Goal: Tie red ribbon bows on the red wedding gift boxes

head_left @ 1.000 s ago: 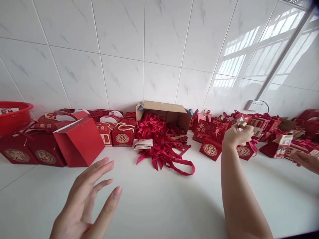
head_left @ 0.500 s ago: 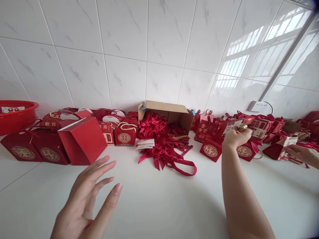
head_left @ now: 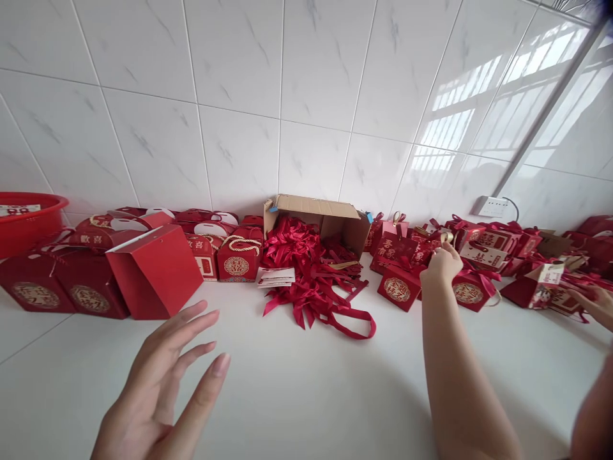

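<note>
My left hand (head_left: 163, 390) hovers over the near left of the white table, fingers spread and holding nothing. The closest thing to it is a plain red box (head_left: 156, 271) standing tilted, with a pale edge on top. My right hand (head_left: 441, 260) reaches into the group of small red gift boxes at the right. Its fingers are closed at a gold ribbon handle (head_left: 447, 237) of a gift box; the hand hides most of that box. Either side of my wrist stand red boxes with round gold prints, one on the left (head_left: 400, 289) and one on the right (head_left: 472, 291).
A cardboard box (head_left: 316, 204) lies on its side, red ribbons (head_left: 311, 294) spilling out beside folded white cards (head_left: 276, 277). Red gift boxes (head_left: 239, 262) and a red basin (head_left: 31, 220) stand left. At far right, a co-worker's hand (head_left: 594, 305) touches boxes. A power strip (head_left: 490, 206) is by the wall.
My right hand has moved slightly back among the boxes, and the printed card-fronted box beneath it is now mostly hidden. The co-worker's hand has shifted right. My left hand stays nearly still.
</note>
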A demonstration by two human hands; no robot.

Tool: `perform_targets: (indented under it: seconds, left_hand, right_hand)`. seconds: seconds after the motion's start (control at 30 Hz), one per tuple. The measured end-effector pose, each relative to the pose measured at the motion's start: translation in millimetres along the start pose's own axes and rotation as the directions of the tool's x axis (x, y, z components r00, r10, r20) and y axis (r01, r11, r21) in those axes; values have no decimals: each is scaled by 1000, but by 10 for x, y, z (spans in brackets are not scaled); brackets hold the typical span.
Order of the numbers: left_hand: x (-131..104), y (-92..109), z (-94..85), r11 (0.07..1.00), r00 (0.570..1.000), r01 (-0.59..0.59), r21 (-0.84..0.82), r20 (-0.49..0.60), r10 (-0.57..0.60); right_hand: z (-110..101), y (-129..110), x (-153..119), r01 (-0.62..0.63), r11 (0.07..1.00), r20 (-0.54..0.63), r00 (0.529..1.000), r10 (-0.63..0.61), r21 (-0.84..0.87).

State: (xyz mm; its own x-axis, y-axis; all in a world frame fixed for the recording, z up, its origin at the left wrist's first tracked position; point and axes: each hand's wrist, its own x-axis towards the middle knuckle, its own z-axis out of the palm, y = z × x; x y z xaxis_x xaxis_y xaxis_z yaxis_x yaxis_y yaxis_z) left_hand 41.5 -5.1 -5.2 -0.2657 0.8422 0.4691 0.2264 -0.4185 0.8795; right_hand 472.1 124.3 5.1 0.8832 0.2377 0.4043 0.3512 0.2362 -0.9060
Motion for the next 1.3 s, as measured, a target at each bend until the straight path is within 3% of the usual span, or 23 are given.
perform_targets:
  seconds: [0.13,0.23,0.33,0.5,0.67,0.8,0.9,1.0,1.1,1.17,1.23,1.3]
  left_hand:
    - [15,-59,-34,999,999,-49,18,-1,49]
    - [10,-22,-39,999,999,-34,30,15,33]
    - [8,21,-33,999,1000,1,38,5,-1]
    - [47,-43,-68,999,999,-37,34,-37,38]
    - [86,-92,-128,998,1000,-25,50,-5,25]
    - [73,-65,-138,998,1000,-22,58,17,21]
    - [91,-76,-160,997,999,-33,70,20,32]
    - [244,-171,-232,987,1000,7,160,-21,-4]
    - [587,-308,-319,943,981,125,309,-178,-72]
    - [880,-373,-352,898,962,161,409,-268,-50]
    - [1172,-413,-359,818,959,125,562,-280,47]
    - [1425,-450,-361,787,938,65,614,-307,162]
  right_hand:
    - [98,-212,-187,145,989,-59,988,-146,-21]
    - [276,-300,-390,360,929,71,932,-355,-84]
    - [532,-200,-685,560,821,393,783,-482,-109]
    - [815,141,-1357,672,740,729,520,-445,-28]
    - [841,130,-1877,730,676,876,255,-409,103]
    - [879,27,-2060,725,670,913,153,-378,156]
    - [894,-1,-2135,708,683,916,133,-379,180]
    - [865,-12,-2171,680,705,887,179,-425,200]
    - [820,-17,-2167,626,739,845,232,-482,249]
    - [799,-23,-2155,572,763,816,259,-516,301]
    - [786,-43,-2149,507,790,783,308,-540,345]
    - [777,-85,-2152,432,821,748,383,-542,373]
